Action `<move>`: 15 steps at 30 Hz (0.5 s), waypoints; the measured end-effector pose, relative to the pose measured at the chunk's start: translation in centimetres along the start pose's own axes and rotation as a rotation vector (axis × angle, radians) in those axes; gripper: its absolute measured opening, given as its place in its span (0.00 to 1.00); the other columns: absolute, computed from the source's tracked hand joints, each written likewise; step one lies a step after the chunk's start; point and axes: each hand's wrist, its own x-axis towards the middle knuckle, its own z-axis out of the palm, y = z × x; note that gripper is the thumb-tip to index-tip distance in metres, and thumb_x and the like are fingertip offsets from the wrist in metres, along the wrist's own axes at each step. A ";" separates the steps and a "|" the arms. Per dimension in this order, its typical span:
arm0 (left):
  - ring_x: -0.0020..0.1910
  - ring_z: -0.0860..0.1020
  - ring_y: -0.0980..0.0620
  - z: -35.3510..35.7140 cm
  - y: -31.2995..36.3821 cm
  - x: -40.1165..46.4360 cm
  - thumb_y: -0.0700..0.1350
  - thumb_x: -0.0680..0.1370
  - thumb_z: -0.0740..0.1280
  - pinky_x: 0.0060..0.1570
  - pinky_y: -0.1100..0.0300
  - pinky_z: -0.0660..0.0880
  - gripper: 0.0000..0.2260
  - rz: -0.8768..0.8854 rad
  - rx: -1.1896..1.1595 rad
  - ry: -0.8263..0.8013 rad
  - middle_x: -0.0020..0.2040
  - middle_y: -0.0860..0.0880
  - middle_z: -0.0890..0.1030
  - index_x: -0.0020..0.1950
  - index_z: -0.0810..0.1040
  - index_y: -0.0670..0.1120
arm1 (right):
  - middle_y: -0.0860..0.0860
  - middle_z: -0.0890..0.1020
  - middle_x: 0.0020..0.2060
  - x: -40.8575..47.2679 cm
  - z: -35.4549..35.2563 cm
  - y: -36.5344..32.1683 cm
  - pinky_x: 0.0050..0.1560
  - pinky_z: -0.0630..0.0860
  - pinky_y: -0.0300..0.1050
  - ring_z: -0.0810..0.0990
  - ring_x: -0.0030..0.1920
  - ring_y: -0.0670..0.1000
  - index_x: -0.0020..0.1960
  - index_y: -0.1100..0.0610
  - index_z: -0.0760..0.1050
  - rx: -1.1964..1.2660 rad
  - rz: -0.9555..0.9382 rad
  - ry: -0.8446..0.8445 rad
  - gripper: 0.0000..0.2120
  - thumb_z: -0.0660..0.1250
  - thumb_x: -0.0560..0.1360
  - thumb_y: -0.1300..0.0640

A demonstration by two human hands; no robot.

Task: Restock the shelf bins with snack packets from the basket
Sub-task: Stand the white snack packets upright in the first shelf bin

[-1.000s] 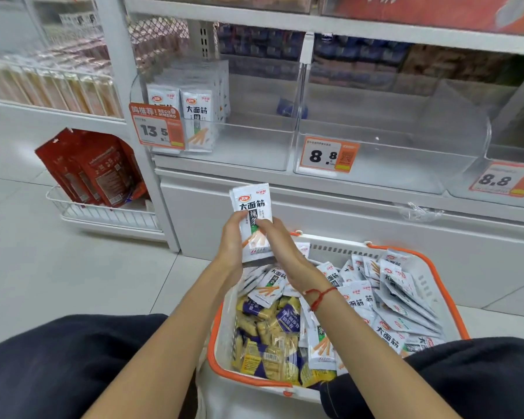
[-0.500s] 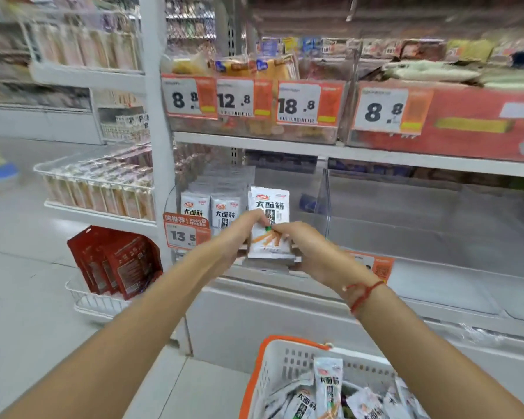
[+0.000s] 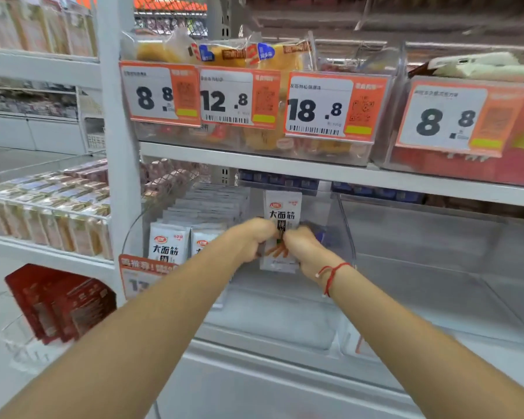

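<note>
Gripping one upright packet (image 3: 282, 220) between them, the left hand (image 3: 251, 238) and right hand (image 3: 304, 247) hold it inside the clear bin (image 3: 344, 234), beside stacked packets (image 3: 194, 225).

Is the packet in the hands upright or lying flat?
Upright: the packet stands printed face forward, top edge up, pinched by left hand and right hand.

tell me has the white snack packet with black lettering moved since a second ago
Yes. The white snack packet with black lettering, held by both hands, has gone from above the basket up into the clear plastic shelf bin, beside the stocked packets.
</note>
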 end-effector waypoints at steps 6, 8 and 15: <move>0.47 0.79 0.47 0.4 -1.2 7.0 0.36 0.83 0.50 0.33 0.62 0.71 0.14 0.028 -0.167 0.141 0.60 0.43 0.78 0.59 0.74 0.42 | 0.61 0.72 0.63 6.6 3.6 0.8 0.59 0.74 0.50 0.75 0.60 0.61 0.66 0.63 0.63 -0.171 -0.084 0.145 0.18 0.60 0.79 0.60; 0.52 0.79 0.44 0.3 -1.8 8.2 0.36 0.83 0.50 0.33 0.62 0.73 0.16 0.028 -0.172 0.167 0.60 0.43 0.78 0.64 0.73 0.41 | 0.60 0.72 0.64 8.0 3.6 1.4 0.60 0.75 0.54 0.75 0.61 0.61 0.67 0.62 0.62 -0.211 -0.097 0.150 0.19 0.61 0.78 0.60; 0.30 0.73 0.45 -1.2 -9.8 29.7 0.52 0.74 0.61 0.36 0.40 0.76 0.08 -0.020 -0.322 0.079 0.54 0.29 0.76 0.44 0.79 0.55 | 0.56 0.76 0.57 10.9 2.7 3.1 0.44 0.72 0.35 0.76 0.54 0.53 0.59 0.60 0.61 -0.169 -0.111 0.016 0.11 0.57 0.78 0.66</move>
